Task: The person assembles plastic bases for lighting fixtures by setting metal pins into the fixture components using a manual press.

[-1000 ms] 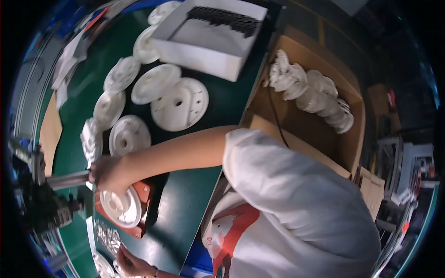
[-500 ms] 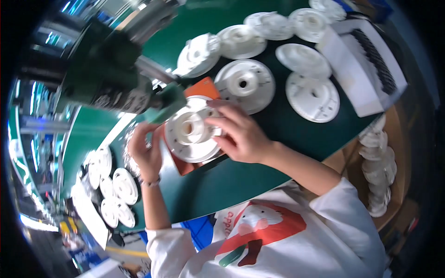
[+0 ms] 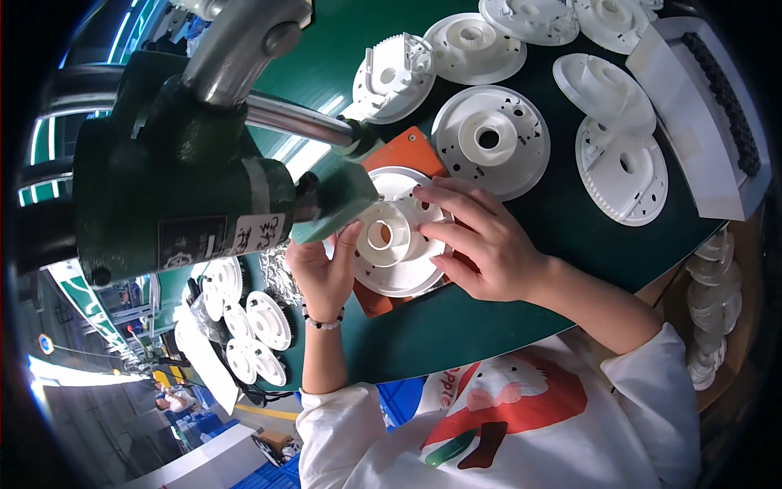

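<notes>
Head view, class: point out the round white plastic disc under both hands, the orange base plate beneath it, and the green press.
round white plastic disc (image 3: 389,273), head view, lower rim
orange base plate (image 3: 407,148), head view, upper corner
green press (image 3: 155,187), head view, body

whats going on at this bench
A person has both bare hands on a white round plastic part that lies on an orange fixture plate under a green press machine. The left hand steadies its near-left edge, and the right hand rests across its right side, fingers spread over the hub. More white discs lie on the green table, and a white box sits at the right.
</notes>
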The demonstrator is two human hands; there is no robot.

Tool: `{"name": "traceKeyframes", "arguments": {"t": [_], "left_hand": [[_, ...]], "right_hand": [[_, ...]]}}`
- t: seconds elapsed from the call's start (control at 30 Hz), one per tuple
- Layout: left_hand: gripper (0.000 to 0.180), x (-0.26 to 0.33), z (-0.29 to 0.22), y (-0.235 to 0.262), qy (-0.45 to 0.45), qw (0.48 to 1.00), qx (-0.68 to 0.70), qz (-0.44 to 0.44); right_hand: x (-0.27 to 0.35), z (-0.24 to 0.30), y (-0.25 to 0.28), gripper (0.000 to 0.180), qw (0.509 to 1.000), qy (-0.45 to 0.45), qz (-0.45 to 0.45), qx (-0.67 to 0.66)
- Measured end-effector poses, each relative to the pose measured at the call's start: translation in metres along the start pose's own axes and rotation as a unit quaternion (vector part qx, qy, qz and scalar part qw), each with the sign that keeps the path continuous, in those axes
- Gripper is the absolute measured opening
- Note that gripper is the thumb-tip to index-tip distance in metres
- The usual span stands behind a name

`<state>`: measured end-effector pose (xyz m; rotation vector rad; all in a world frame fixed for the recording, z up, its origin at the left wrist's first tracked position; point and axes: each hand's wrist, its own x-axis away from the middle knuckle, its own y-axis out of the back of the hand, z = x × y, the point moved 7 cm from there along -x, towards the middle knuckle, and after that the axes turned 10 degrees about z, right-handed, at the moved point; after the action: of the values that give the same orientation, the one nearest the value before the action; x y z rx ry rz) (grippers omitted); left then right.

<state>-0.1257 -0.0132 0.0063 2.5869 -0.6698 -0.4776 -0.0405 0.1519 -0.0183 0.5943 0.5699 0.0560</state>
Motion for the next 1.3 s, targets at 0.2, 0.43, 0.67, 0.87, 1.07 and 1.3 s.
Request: {"name": "traceKeyframes", "arguments": {"t": [0.2, 0.43, 0.67, 0.87, 1.07, 1.3], "left_hand": [[0.019, -0.009, -0.007, 0.000, -0.051, 0.981, -0.186, 0.037], [0.017, -0.018, -0.024, -0.008, -0.057, 0.962, -0.252, 0.084], [0.019, -0.013, -0.010, -0.002, -0.017, 0.976, -0.211, 0.046], [0.016, -0.010, -0.004, 0.004, 0.008, 0.992, -0.124, -0.003], [0.046, 0.002, 0.004, 0.006, 0.042, 0.998, -0.019, 0.032], [0.105, 0.013, -0.021, -0.006, -0.008, 0.988, -0.135, 0.077]], "right_hand": [[-0.002, 0.002, 0.000, 0.030, 1.000, -0.006, 0.005, -0.001], [-0.002, 0.000, -0.001, 0.030, 1.000, -0.016, 0.009, 0.002], [-0.001, 0.003, -0.004, 0.031, 1.000, -0.020, 0.016, 0.000], [-0.002, 0.000, -0.004, 0.031, 1.000, -0.014, 0.016, 0.003], [-0.007, 0.000, 0.015, 0.029, 0.998, 0.017, -0.026, -0.054], [-0.118, -0.030, 0.108, 0.047, 0.917, -0.131, -0.164, -0.339]]}}
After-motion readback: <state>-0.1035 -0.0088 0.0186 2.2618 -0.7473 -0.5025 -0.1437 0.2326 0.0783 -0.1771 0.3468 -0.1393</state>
